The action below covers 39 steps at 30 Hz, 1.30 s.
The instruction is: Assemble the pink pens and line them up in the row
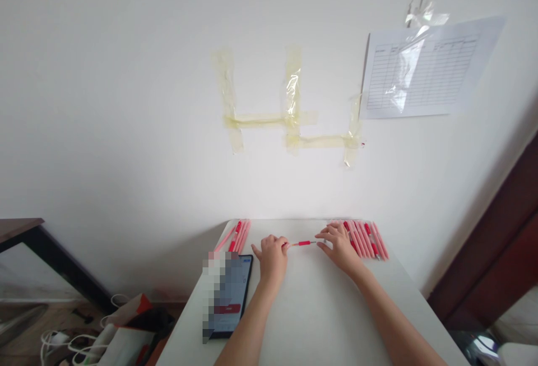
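Note:
My left hand (272,255) is closed in a pinch on one end of a pink and red pen (303,243) that lies level over the white table (319,310). My right hand (338,245) pinches the pen's other end with its fingertips. Just right of that hand lies a row of several pink pens (370,240). A smaller bunch of pink pens (237,235) lies left of my left hand, near the table's back edge.
A phone (229,293) lies flat on the table's left side. Behind the table is a white wall with strips of tape (290,122) and a taped printed sheet (424,69). Bags and cables (105,332) sit on the floor at left; a dark door frame (500,254) stands at right.

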Each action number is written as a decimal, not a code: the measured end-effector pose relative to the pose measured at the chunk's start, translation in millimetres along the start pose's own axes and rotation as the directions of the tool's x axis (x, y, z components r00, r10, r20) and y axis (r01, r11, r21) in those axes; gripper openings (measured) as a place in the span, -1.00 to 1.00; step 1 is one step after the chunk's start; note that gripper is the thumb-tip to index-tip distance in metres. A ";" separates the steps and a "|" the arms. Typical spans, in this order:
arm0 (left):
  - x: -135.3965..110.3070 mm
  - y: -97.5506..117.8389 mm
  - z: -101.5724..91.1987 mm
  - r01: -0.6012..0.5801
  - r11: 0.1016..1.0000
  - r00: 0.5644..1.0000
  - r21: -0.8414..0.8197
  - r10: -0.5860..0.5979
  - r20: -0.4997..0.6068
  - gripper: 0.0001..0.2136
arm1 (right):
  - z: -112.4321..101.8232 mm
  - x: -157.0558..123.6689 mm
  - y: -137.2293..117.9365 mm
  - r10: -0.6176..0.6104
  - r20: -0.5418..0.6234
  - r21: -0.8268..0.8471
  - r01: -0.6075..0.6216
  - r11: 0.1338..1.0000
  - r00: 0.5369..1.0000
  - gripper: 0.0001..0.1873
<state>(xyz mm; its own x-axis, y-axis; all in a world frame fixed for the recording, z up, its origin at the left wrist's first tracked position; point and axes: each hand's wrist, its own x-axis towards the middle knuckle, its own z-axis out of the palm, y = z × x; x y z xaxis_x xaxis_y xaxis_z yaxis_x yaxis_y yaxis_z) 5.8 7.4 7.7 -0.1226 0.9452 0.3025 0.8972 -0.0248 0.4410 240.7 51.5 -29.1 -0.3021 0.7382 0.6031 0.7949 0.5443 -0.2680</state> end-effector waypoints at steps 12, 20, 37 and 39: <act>0.1 0.6 -0.6 -0.003 1.000 1.000 -0.015 0.003 -0.006 -0.82 | 6.7 1.3 4.3 0.003 0.000 0.064 -0.003 0.998 1.000 -0.87; 0.9 -1.7 -0.5 0.025 0.999 1.000 0.024 -0.025 -0.001 -0.81 | 0.6 -0.2 6.3 0.131 -0.006 -0.011 -0.131 0.991 0.991 -0.88; 0.3 -1.9 -0.9 0.027 0.999 1.000 0.023 -0.027 0.009 -0.79 | -1.9 0.1 -5.5 0.210 -0.033 -0.132 -0.212 0.968 0.977 -0.87; 0.3 -2.0 -1.1 0.027 0.999 1.000 0.024 -0.027 0.012 -0.80 | -1.3 0.0 -5.3 0.215 -0.029 -0.133 -0.217 0.967 0.976 -0.87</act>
<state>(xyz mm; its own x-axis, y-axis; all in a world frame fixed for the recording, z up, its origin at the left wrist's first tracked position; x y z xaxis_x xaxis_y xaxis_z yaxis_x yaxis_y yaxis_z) 3.5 7.4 7.8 -0.1416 0.9494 0.2805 0.9036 0.0082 0.4283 237.2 48.1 -26.7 -0.1084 0.8261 0.5531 0.9044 0.3129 -0.2901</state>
